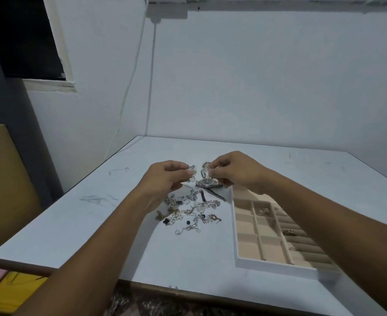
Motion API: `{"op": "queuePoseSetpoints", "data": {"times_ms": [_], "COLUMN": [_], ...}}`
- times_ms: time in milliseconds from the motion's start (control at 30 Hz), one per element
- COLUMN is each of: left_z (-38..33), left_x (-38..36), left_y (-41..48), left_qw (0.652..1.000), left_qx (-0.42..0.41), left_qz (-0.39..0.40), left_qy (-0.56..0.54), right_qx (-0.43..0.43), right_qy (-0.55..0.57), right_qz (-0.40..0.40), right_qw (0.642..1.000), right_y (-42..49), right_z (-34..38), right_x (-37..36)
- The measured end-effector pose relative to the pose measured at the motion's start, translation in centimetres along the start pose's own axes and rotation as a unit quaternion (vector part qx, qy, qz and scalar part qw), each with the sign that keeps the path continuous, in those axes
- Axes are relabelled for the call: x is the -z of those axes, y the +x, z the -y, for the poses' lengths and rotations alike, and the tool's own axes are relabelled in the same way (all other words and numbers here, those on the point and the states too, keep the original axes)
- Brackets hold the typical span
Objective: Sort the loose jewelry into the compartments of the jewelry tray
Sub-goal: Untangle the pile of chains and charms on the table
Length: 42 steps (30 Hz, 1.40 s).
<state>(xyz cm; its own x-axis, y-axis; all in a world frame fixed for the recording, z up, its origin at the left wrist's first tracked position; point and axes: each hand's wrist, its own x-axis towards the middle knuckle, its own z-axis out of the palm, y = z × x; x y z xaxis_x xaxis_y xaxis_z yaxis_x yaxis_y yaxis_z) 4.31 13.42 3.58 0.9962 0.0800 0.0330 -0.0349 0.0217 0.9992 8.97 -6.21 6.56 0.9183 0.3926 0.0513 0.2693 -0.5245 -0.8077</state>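
Head view: nearest, along the tabletop's point(73, 236) right edge, lies the tray point(276, 266), with small pieces in two of its compartments and one on the ring rolls. Left of it, mid-table, sits the loose jewelry point(188, 215) in a tangled pile. Beyond, both hands are raised above the pile: left hand point(165, 179) pinches one end of a watch point(207, 182) band, right hand point(238, 172) pinches the other, fingers closed on the metal.

Both hands point(165, 176) point(235, 171) pinching a watch point(207, 182) above loose jewelry point(190, 213).
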Motion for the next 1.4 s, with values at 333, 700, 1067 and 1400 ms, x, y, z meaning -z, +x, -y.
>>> {"op": "queuePoseSetpoints", "data": {"times_ms": [333, 700, 1067, 1400], "left_z": [1.1, 1.4, -0.2, -1.4], "left_x": [-5.2, -6.7, -5.0, -5.3], "left_y": [-2.0, -2.5, -1.5, -1.4], "left_qw": [0.994, 0.989, 0.988, 0.988], "left_qx": [-0.014, -0.02, -0.039, -0.057], "left_qz": [0.043, 0.055, 0.02, 0.011], "left_qy": [0.104, 0.137, 0.145, 0.145], "right_qx": [-0.015, 0.024, 0.028, 0.014], "right_qy": [-0.112, -0.231, -0.323, -0.368], "right_qz": [-0.013, 0.007, 0.054, 0.077], "right_qw": [0.993, 0.973, 0.945, 0.927], "right_y": [-5.6, -6.3, -5.4, -4.5], "right_z": [-3.0, -4.8, -4.4, -3.8], "right_x": [3.5, 3.3, 2.3, 2.1]}}
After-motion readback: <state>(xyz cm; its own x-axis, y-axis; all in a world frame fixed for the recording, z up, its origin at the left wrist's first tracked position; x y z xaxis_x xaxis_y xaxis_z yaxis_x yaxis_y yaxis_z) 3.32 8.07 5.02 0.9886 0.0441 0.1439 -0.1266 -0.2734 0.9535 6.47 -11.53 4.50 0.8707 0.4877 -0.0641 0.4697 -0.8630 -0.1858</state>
